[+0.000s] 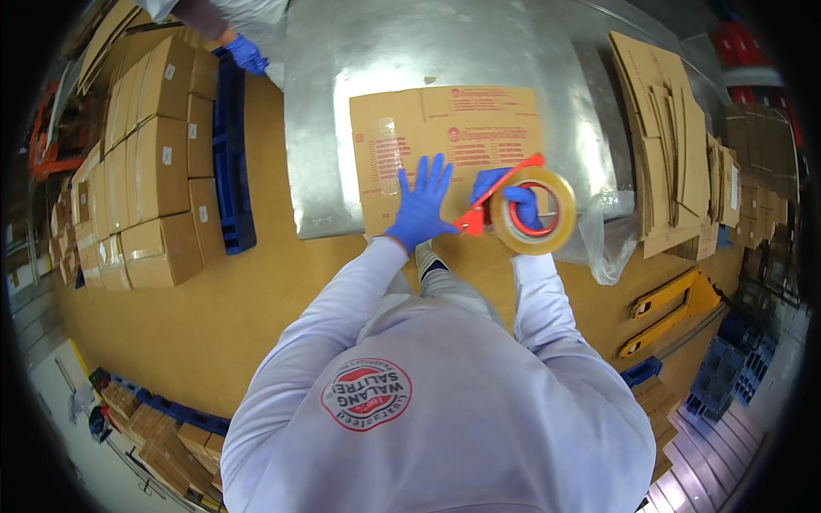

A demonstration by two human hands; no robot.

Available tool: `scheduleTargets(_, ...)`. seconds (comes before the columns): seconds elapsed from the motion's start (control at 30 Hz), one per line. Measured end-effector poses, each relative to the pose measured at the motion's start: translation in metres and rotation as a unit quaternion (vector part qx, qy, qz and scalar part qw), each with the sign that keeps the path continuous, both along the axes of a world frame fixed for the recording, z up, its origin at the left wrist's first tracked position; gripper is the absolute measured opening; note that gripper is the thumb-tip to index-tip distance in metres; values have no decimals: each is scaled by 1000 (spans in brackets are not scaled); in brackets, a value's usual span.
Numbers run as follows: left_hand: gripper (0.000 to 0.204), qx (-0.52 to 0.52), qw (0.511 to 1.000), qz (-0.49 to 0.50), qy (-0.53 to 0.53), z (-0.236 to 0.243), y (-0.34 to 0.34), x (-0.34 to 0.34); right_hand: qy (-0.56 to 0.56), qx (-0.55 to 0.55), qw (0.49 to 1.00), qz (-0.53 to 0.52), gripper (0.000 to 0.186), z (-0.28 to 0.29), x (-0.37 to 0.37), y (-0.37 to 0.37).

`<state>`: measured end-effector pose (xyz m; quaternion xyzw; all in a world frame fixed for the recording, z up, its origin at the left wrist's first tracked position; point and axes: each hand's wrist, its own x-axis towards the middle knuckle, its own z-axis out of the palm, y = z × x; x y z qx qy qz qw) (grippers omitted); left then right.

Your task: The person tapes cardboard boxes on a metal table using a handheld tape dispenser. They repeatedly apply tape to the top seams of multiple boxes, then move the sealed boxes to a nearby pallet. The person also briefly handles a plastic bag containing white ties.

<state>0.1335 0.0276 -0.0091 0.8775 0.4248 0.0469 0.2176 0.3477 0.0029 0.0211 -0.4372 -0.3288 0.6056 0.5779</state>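
Observation:
A flat piece of printed cardboard (410, 128), brown with red print, lies at the front edge of the metal table. My left hand (421, 198), in a blue glove, rests on its near left part with the fingers spread. A shiny strip of clear tape runs down the cardboard's left side. In my blue-gloved right hand (528, 209) is a red tape dispenser (472, 221) carrying a large roll of clear tape (560, 224). It is held over the cardboard's near right corner, and the roll hides part of that hand.
Flattened cardboard sheets (663, 137) are stacked at the table's right, beside a clear plastic bag (609, 248). Closed boxes (158, 171) and a blue pallet (231, 154) stand left. Another person's gloved hand (246, 54) shows at upper left. A yellow pallet jack (671, 308) sits right.

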Motion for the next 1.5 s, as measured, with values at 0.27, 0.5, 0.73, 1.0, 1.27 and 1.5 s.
scheduleTargets(0.27,97,61,987,-117,95,-9,-12,62,27,214,976,-21,61,125,70,-31)
scheduleTargets(0.5,66,-65,904,65,-418,170,45,41,-141,205,966,-71,57,183,110,-33)
scheduleTargets(0.73,91,-591,301,64,-746,128,49,-99,-184,-1,897,-401,30,158,50,-14)
scheduleTargets(1.0,43,-454,574,446,-516,-5,14,-126,-503,250,822,-96,27,108,-90,79)
scheduleTargets(1.27,29,-358,595,499,-519,-28,9,-124,-56,-16,997,50,27,-74,-171,154)
scheduleTargets(1.5,28,-319,574,533,-533,-73,2,-118,-249,62,962,89,36,-62,-165,125)
